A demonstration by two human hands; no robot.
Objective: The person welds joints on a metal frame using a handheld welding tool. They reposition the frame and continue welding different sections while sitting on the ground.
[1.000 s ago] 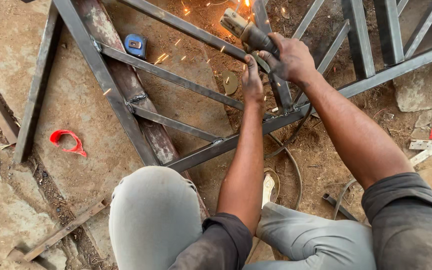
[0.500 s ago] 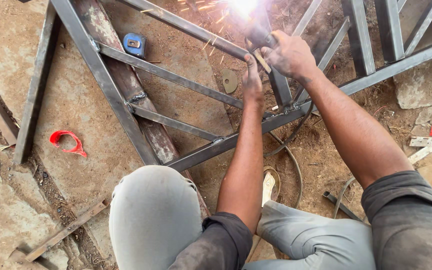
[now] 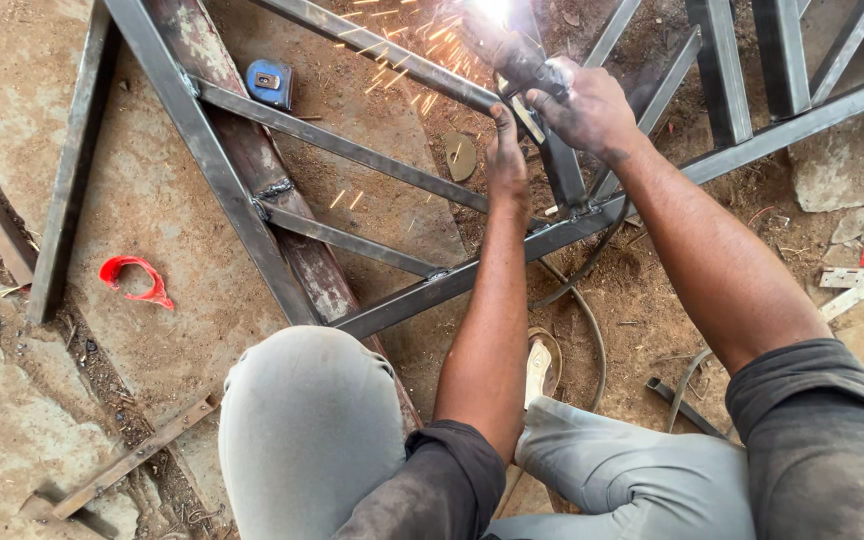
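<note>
- The right hand (image 3: 592,105) is clamped around the body of a dark angle grinder (image 3: 517,55), whose disc meets a grey steel bar (image 3: 392,55) of the welded metal frame (image 3: 252,215) near the frame's far edge, throwing bright sparks.
- The left hand (image 3: 507,160) rests closed on the tool's underside beside a frame upright, steadying it.
- Judged from this, both wrists should stay firm and the disc kept at a shallow, steady angle.
- The power cable (image 3: 592,330) trailing over the dirt floor (image 3: 402,210) should stay clear of the sparks.
</note>
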